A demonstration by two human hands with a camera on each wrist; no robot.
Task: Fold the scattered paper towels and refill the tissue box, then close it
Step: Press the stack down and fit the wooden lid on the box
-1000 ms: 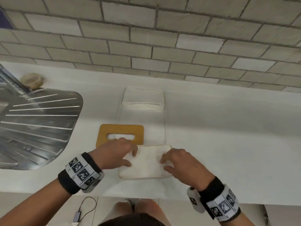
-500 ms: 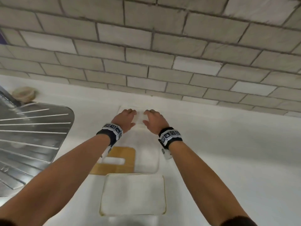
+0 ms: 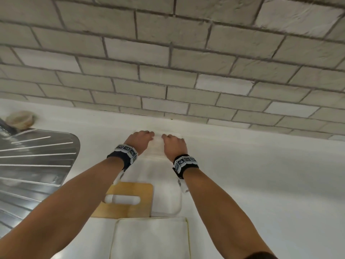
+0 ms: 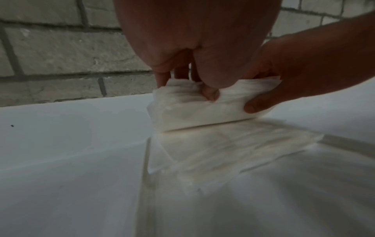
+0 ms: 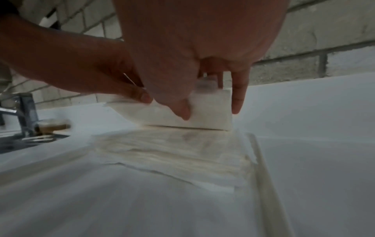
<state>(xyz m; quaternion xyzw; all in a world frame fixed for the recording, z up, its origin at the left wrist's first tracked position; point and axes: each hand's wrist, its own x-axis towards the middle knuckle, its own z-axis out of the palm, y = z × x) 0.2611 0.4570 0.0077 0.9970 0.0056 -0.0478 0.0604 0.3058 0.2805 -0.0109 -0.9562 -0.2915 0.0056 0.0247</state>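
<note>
A stack of folded white paper towels (image 4: 202,110) sits at the far end of a clear tissue box (image 3: 168,202) that lies on the white counter. My left hand (image 3: 141,141) and right hand (image 3: 173,144) both grip this stack (image 5: 211,118) from above, thumbs on the near face and fingers behind it. Its near edge is raised a little off a flatter layer of towels (image 4: 233,152) underneath. The wooden lid (image 3: 130,187) with its slot lies left of the box. Another flat white folded towel (image 3: 151,238) lies at the front of the counter.
A steel sink drainboard (image 3: 37,156) fills the left, with a tap (image 5: 26,112) and a small round object (image 3: 19,119) behind it. The brick wall (image 3: 168,71) rises right behind the towel stack. White counter (image 3: 261,184) stretches to the right.
Both hands left the flat towel at the front and reached to the box's far end. They now grip the towel stack there, its near edge slightly raised.
</note>
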